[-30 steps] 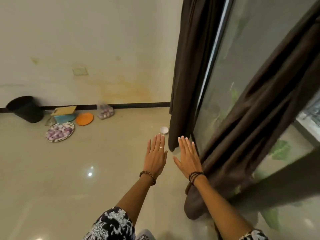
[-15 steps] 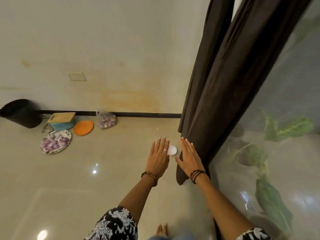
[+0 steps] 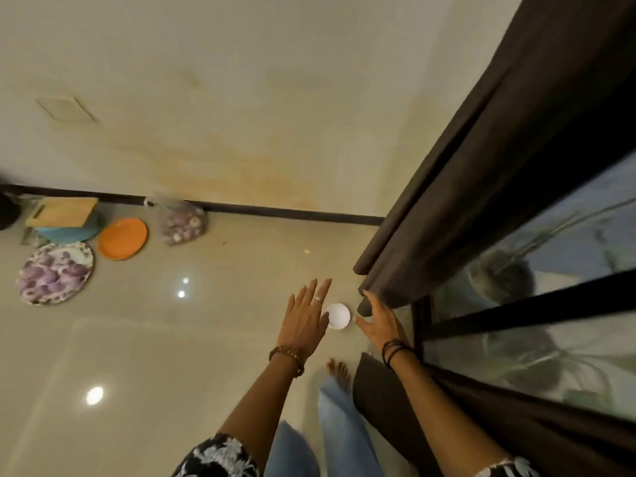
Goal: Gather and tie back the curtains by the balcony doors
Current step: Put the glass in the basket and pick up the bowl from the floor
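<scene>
Head view: both hands are seen stretched forward with fingers straight and spread. Nothing is held in the left hand (image 3: 304, 321). The right hand (image 3: 380, 323) is reached toward the lower hem of the dark brown fabric curtain (image 3: 509, 160); whether its fingertips touch the cloth cannot be told, and nothing is gripped. That curtain hangs in loose folds beside the black-framed glass balcony door (image 3: 537, 304), with a second dark panel (image 3: 389, 404) low by the right forearm. Gathering is judged as barely begun: no bunching is held and no tie or knot is seen, so collecting the folds and tying remain. A small round white dish (image 3: 339, 315) lies on the glossy beige floor (image 3: 155, 356) between the hands; its contents cannot be made out. By the wall, purple onions are held on a patterned round plate (image 3: 56, 271), more in a clear plastic bag (image 3: 180, 223), and an orange plate (image 3: 123, 238) appears bare.
</scene>
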